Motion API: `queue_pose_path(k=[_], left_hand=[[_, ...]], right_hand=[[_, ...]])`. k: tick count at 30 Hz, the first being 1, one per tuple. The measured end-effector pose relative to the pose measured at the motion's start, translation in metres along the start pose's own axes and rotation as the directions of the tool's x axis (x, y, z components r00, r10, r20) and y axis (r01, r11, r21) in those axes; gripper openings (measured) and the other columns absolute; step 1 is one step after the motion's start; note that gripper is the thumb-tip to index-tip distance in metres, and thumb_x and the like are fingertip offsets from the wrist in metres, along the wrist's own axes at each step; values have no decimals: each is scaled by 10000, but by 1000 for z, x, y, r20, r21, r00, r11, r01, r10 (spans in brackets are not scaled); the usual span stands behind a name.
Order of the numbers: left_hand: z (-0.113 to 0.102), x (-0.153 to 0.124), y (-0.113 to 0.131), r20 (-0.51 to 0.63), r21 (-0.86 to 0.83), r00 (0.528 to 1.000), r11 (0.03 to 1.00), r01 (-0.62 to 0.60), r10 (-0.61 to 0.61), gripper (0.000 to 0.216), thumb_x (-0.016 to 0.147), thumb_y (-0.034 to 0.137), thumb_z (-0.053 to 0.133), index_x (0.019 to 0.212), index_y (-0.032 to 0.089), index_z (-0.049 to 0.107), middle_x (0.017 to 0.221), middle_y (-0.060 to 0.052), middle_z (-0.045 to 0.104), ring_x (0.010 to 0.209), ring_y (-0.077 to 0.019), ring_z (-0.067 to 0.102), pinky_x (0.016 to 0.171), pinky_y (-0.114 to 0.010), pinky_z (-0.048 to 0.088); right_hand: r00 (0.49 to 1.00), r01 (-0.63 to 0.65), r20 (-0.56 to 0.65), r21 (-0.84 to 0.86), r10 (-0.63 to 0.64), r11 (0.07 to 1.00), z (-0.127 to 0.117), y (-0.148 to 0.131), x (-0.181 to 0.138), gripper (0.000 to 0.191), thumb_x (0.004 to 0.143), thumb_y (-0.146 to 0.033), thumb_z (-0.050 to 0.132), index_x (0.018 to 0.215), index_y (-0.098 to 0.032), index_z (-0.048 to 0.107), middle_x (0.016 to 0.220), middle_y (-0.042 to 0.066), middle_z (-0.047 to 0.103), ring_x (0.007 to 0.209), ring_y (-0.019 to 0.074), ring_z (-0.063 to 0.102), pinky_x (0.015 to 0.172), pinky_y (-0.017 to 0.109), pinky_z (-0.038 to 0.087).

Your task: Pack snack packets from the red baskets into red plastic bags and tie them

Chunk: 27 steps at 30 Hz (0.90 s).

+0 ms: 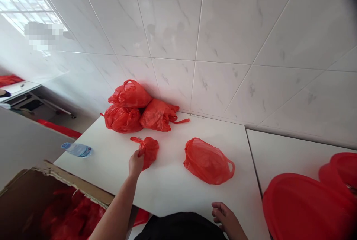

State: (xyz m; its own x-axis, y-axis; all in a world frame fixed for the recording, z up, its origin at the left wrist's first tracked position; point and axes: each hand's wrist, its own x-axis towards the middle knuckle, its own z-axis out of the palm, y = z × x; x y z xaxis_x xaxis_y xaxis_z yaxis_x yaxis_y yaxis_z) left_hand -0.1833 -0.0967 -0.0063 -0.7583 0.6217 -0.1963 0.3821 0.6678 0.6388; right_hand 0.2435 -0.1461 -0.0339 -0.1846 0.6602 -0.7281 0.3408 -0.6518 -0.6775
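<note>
My left hand (135,163) reaches out over the white table (173,188) and is closed on a small knotted red plastic bag (149,150) that rests on the tabletop. My right hand (224,216) hovers at the table's near edge, fingers loosely curled and holding nothing. A larger red bag (208,161) with loop handles lies to the right of the small one. Three filled red bags (134,108) are piled against the tiled wall at the back.
A plastic water bottle (77,149) lies at the table's left edge. A cardboard box (52,202) with red bags inside stands at the lower left. Red round lids or basins (309,206) sit on the adjoining table at the right. A tiled wall backs the tables.
</note>
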Motion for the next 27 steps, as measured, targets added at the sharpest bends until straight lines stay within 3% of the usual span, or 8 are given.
queue_pose_path(k=[8,14,17,19,22,24,25,27], left_hand=[[15,-58,42,232,-158,949,971,-180,214,271,774,162,453,888,227,691,830,0,723,804,-179,653,733,-262,496],[23,-95,71,299,-183,883,930,-319,362,402,697,51,395,912,216,692,939,-10,708,863,-162,630,754,-245,482],[21,-109,83,355,-184,790,866,-465,500,447,681,13,362,898,218,695,926,-12,677,827,-145,617,721,-229,474],[16,-117,92,405,-182,717,819,-545,567,452,699,9,352,892,220,702,906,-16,660,789,-135,609,694,-222,470],[6,-130,108,506,-196,598,758,-622,622,471,686,1,357,894,229,713,901,-14,662,776,-130,608,698,-216,471],[0,-137,117,563,-232,510,716,-658,651,507,642,-11,362,904,238,717,914,-3,679,812,-134,616,737,-220,471],[-1,-140,120,581,-251,482,708,-661,656,524,625,-11,365,921,243,716,930,3,690,839,-138,620,762,-224,471],[-2,-145,124,606,-260,483,731,-630,632,544,623,4,376,980,248,705,939,13,708,850,-143,626,781,-233,476]], right_hand=[[997,78,-6,-31,-78,996,6,-10,12,387,684,-485,568,958,-219,631,820,22,634,734,174,585,596,273,414],[991,135,4,-68,-135,988,14,-14,8,351,732,-463,541,962,-213,627,726,1,588,711,183,573,590,285,424],[972,229,-30,-112,-234,967,23,-30,-1,362,744,-448,560,1007,-212,637,779,12,612,736,189,586,687,312,466],[940,306,-108,-158,-324,939,30,-49,-11,447,723,-438,609,1115,-224,619,935,41,644,783,202,597,745,336,482],[827,484,-206,-211,-523,849,40,-82,-26,607,702,-439,679,1264,-256,546,1222,80,586,1015,254,578,875,374,474],[760,582,-232,-176,-608,794,43,-103,-34,645,736,-458,672,1323,-259,494,1352,86,511,1221,278,479,1009,392,406],[767,585,-237,-124,-597,801,43,-112,-36,660,764,-475,650,1356,-257,455,1379,86,492,1273,276,441,1045,396,377],[860,478,-213,19,-464,878,42,-125,-35,693,800,-514,607,1398,-237,392,1336,91,536,1254,265,473,1034,388,391]])
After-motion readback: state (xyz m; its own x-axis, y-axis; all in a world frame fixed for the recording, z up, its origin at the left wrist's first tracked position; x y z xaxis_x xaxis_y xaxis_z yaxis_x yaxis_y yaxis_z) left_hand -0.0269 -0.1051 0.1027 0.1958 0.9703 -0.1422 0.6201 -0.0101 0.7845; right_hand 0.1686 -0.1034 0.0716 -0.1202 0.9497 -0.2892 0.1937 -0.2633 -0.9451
